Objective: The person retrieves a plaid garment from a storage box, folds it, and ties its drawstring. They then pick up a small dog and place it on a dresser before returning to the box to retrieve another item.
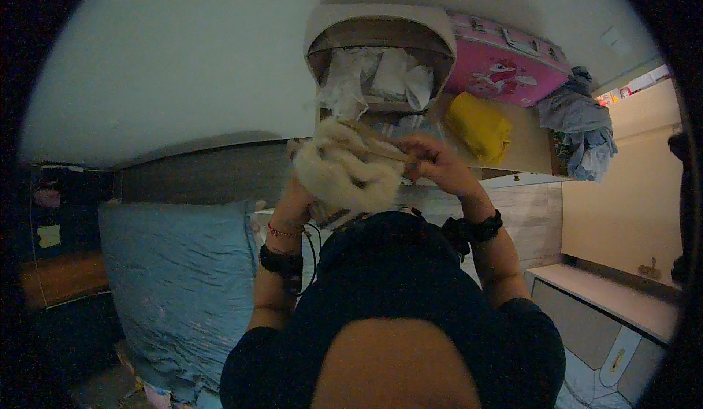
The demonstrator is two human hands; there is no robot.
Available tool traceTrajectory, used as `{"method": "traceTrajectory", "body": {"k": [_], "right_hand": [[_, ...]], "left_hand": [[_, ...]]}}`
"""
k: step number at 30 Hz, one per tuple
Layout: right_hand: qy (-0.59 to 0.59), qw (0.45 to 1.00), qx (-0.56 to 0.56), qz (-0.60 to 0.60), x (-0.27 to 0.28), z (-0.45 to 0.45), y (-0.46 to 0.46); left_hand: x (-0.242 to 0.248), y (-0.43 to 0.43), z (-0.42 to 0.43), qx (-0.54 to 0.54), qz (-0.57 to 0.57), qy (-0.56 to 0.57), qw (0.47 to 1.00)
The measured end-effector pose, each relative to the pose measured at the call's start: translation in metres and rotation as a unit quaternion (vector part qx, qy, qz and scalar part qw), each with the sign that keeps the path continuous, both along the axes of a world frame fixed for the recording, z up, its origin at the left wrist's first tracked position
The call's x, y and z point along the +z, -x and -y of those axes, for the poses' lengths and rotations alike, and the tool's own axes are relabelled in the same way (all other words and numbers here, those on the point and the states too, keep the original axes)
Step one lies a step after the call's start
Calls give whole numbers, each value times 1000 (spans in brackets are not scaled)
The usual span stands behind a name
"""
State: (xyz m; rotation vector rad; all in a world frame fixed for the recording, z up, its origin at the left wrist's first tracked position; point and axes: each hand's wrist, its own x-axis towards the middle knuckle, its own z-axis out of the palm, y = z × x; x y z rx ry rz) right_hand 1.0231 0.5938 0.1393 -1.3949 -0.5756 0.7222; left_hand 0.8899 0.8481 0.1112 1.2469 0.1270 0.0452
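Observation:
A cream fluffy item (351,170) with thick, braid-like folds is held in front of my body, above the edge of a tabletop. My left hand (299,197) grips it from its left side, and the fluff hides most of the fingers. On the other side, my right hand (442,167) pinches the end of a thin tan strip (379,144) that runs along the item's upper right edge. Whether the strip belongs to the item, I cannot tell. Just beyond my hands is a rounded white open-fronted box (316,33), with clear and white plastic packets (390,74) inside.
Right of the box, a pink case (467,60) with a cartoon picture stands against the wall. A yellow bundle (478,126) lies before it on the tabletop (530,145), with crumpled grey cloth (576,112) at the right end. A blue-covered bed (176,266) is at left, a pale cabinet (571,310) lower right.

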Motion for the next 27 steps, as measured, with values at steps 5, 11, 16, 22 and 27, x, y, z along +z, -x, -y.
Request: {"method": "traceTrajectory", "body": {"k": [5,11,16,22,27], "right_hand": [[74,976,-134,157,-20,1,-12],[224,801,33,554,-31,-23,31],[206,763,83,607,6,-23,37],[-18,883,167,437,38,-30,-15],[-38,981,140,129,20,-37,-36]], "left_hand": [[6,-1,9,-18,-39,341,939],[9,-30,25,216,-32,95,971],[5,-26,22,228,65,-444,864],[9,-12,23,-49,36,-495,867],[16,-6,22,-123,25,-190,974]]}}
